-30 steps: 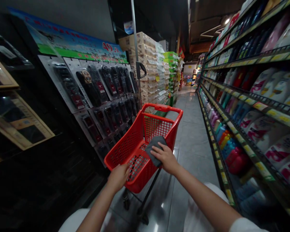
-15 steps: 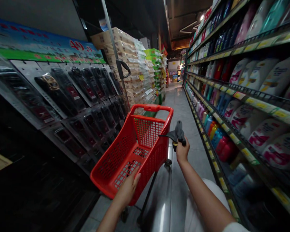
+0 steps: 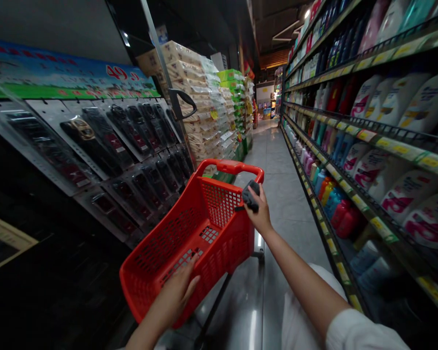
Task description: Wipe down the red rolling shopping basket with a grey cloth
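Red cart basket [image 3: 222,260], right hand [image 3: 260,215] holding grey cloth [image 3: 250,192] beside it

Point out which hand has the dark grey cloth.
The right hand, near the handle of the red cart, grips the dark grey cloth; the left hand is open, without any cloth.

The right hand [image 3: 260,214] has brought the dark cloth [image 3: 250,193] (flat a second ago, bunched now) closer to the red cart's [image 3: 243,243] handle [image 3: 233,167]. The left hand [image 3: 177,287] has shifted from the near end to the side.
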Action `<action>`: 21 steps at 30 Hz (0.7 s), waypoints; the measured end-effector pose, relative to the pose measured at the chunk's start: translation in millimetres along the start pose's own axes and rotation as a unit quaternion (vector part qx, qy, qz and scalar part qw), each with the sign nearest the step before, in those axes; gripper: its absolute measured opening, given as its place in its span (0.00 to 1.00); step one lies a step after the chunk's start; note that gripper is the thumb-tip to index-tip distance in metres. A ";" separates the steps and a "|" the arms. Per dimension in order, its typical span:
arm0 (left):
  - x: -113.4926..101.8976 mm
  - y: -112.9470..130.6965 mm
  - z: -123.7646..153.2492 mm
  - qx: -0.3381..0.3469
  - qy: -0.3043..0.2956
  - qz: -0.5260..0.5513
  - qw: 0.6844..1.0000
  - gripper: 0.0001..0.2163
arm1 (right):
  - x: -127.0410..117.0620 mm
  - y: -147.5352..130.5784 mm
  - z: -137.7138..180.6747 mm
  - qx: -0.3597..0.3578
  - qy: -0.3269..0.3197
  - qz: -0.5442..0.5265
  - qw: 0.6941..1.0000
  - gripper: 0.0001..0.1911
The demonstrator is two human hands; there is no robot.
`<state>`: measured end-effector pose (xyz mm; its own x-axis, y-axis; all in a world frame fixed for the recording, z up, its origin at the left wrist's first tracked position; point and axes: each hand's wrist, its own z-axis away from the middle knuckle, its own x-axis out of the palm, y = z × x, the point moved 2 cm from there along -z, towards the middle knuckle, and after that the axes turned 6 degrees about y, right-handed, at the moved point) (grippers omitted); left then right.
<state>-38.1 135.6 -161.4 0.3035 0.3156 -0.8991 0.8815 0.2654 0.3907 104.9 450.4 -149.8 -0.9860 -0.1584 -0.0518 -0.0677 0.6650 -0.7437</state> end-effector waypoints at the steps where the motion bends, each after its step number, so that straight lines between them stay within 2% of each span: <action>1: -0.5 10.7 -11.0 0.015 0.001 0.003 1.000 0.28 | -0.9 -1.6 8.5 -0.016 -0.007 0.000 1.000 0.29; 3: -0.1 31.9 -38.8 0.044 -0.002 0.012 0.999 0.27 | -6.4 -0.9 23.0 -0.034 -0.016 -0.017 0.999 0.28; 5: 1.4 47.4 -67.7 0.075 -0.010 0.028 0.997 0.26 | -16.4 4.4 28.6 -0.024 0.001 -0.027 0.999 0.26; 8: 5.0 54.3 -98.0 0.109 -0.025 0.041 0.993 0.28 | -32.9 11.4 18.4 0.015 0.093 0.004 0.996 0.26; 10: 7.6 51.6 -106.1 0.120 -0.032 0.043 0.991 0.30 | -35.0 7.8 6.7 0.019 0.124 0.036 0.991 0.28; 13: 10.5 47.0 -106.7 0.135 -0.037 0.046 0.989 0.32 | -18.2 -9.9 2.7 0.003 0.054 0.086 0.995 0.32; 16: 11.4 46.4 -104.8 0.141 -0.039 0.055 0.988 0.32 | 3.7 -29.9 26.8 0.005 -0.013 0.153 0.988 0.37; 19: 11.2 46.4 -104.6 0.138 -0.040 0.062 0.988 0.31 | 13.5 -37.8 51.0 -0.010 -0.045 0.189 0.981 0.40; 21: 10.8 45.8 -104.3 0.137 -0.040 0.062 0.988 0.29 | 12.6 -32.2 43.2 -0.014 -0.029 0.162 0.986 0.37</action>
<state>-32.2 246.2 -132.6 0.4330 0.2548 -0.8646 0.8973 -0.0310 0.4402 101.2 395.4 -155.3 -0.9462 0.0243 -0.3228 0.2444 0.7075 -0.6631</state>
